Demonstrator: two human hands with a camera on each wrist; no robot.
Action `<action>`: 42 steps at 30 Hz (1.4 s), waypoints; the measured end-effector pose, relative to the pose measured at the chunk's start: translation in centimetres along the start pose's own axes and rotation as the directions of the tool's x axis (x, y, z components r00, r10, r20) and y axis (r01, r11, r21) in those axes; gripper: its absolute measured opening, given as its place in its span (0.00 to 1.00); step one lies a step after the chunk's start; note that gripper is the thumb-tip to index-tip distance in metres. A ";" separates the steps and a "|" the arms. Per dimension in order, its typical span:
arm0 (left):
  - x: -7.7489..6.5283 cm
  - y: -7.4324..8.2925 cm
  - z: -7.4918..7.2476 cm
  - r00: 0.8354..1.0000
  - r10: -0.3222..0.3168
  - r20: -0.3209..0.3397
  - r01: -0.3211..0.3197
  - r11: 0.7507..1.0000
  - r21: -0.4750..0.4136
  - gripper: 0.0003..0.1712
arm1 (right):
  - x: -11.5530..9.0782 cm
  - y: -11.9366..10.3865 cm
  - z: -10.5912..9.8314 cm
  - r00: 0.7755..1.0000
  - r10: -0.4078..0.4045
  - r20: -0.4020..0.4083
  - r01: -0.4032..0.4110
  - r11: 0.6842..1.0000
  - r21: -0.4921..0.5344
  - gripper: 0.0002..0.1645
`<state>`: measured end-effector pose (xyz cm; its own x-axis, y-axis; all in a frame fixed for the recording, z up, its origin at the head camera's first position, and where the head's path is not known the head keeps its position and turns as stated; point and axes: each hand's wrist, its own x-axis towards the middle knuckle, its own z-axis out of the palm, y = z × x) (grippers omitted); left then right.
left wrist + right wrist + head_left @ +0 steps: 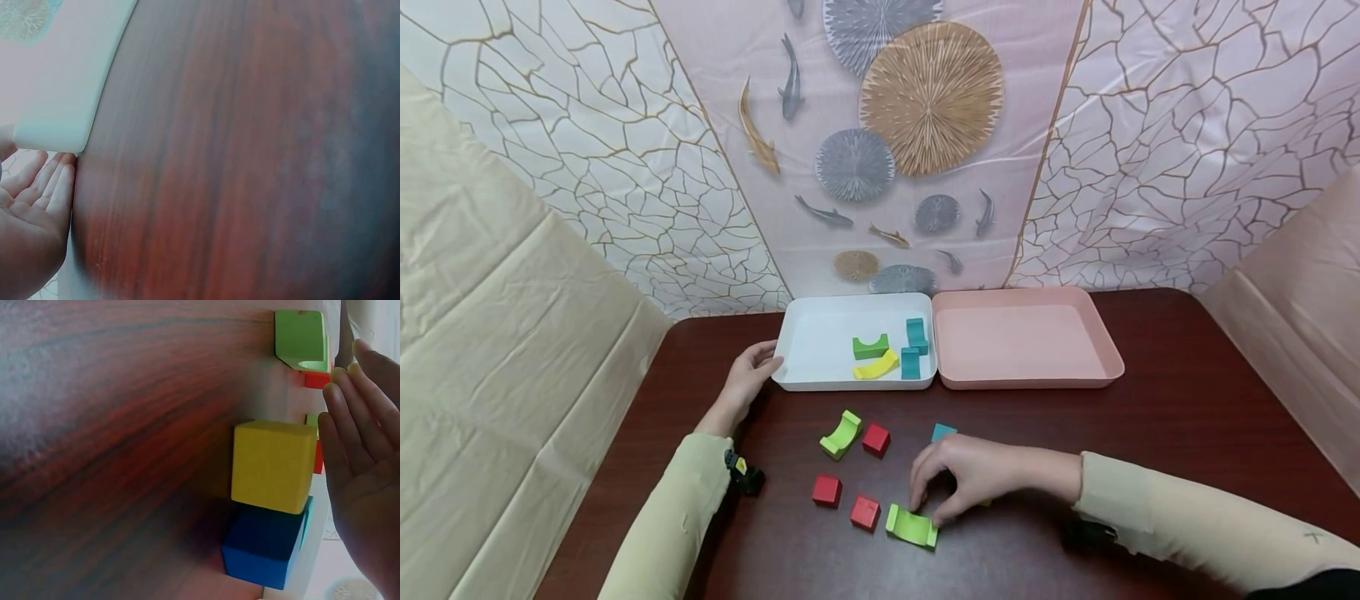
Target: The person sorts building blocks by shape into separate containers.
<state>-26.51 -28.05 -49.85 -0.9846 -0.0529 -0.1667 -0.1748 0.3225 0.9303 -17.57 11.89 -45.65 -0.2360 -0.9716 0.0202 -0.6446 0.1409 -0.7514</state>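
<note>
My left hand (747, 379) holds the left end of a white tray (808, 333), thumb over the rim and fingers along the outside. Above a light green curved block (912, 527), my right hand (973, 471) hangs with its fingers loosely bent. The thumb is close to the block's right end; whether it touches is unclear. In the right wrist view the fingertips sit beside this green block (300, 337), with a yellow block (274, 465) and a blue block (259, 547) nearer. In the head view the right hand and wrist mostly hide those two.
Red cubes (865, 512) and another green curved block (841, 435) lie on the dark wooden table (775, 533). A teal block (943, 432) shows behind the right hand. Green, yellow and teal curved blocks (910, 363) lie in the white tray. Beside it stands a pink tray (1022, 342).
</note>
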 end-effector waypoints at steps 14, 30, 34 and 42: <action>0.0 0.0 -0.1 1.000 0.009 0.009 -0.009 1.000 -0.003 0.32 | -0.2 0.0 1.2 0.997 -0.054 0.046 0.054 0.999 0.006 0.10; 0.1 -0.2 -0.1 1.000 0.001 0.004 -0.001 1.000 0.004 0.32 | -0.1 0.3 1.5 0.994 -0.093 0.066 0.098 0.992 -0.075 0.09; 0.1 -0.1 -0.2 1.000 -0.001 0.003 0.001 1.000 -0.002 0.32 | -0.2 0.4 1.6 0.994 -0.090 0.058 0.095 0.993 -0.077 0.08; 0.1 0.0 0.0 1.000 0.005 0.002 -0.005 1.000 -0.005 0.32 | -0.3 0.6 1.5 0.993 -0.115 0.029 0.117 0.990 -0.073 0.09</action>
<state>-26.55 -28.11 -49.88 -0.9855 -0.0491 -0.1627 -0.1698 0.3185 0.9326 -16.81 11.93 -47.13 -0.1391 -0.9864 0.0877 -0.7189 0.0397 -0.6940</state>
